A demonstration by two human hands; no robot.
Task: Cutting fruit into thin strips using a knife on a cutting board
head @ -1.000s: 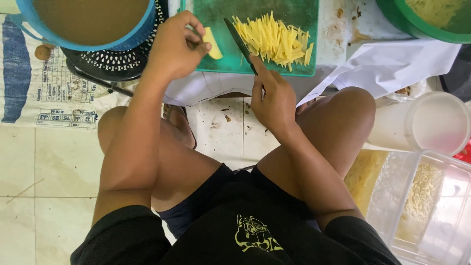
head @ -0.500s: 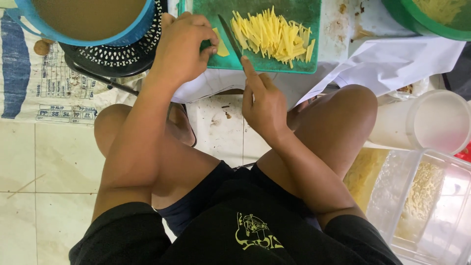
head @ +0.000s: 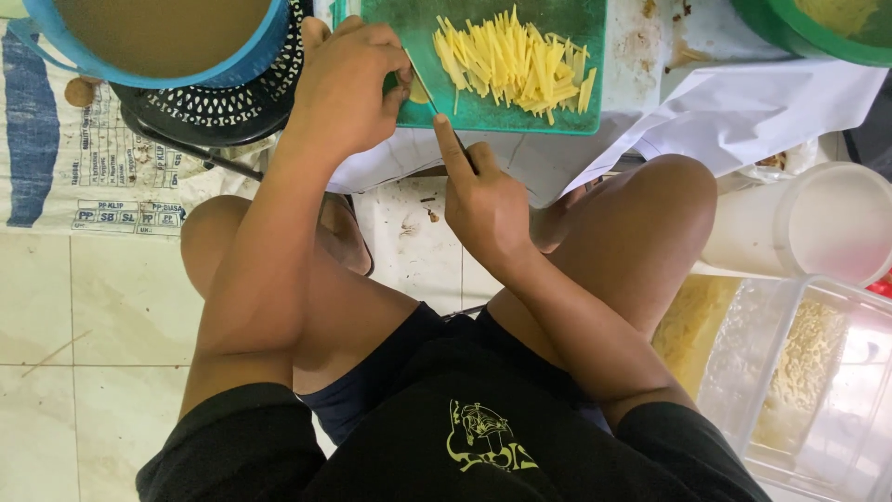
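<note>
Down low, seated over a tiled floor (head: 84,307), knees apart, black shirt and dark shorts filling the bottom of the view. Left hand (head: 348,79) curled shut over a small yellow piece (head: 419,90) at the left edge of the green board (head: 557,23), fingertips pinning it down. Right hand (head: 483,200) closed round a knife handle, forefinger stretched along the spine, blade (head: 423,84) slanting up and left onto the board and meeting the yellow piece just beside the left fingertips. Heap of thin yellow strips (head: 511,60) spread across the middle of the board, just right of the blade. Board resting on white paper (head: 743,116) that spills down toward the right knee.

At upper left, a blue tub (head: 265,56) of brownish liquid sitting on a black perforated basket (head: 214,107), with a printed sack (head: 65,181) flat on the floor below. At top right, rim of a green bowl (head: 790,33). At right, a white cup (head: 818,223) lying on its side, mouth toward the camera, near the right knee. Below that, a clear box (head: 790,372) with pale shredded bits inside; exact contents hard to tell.
</note>
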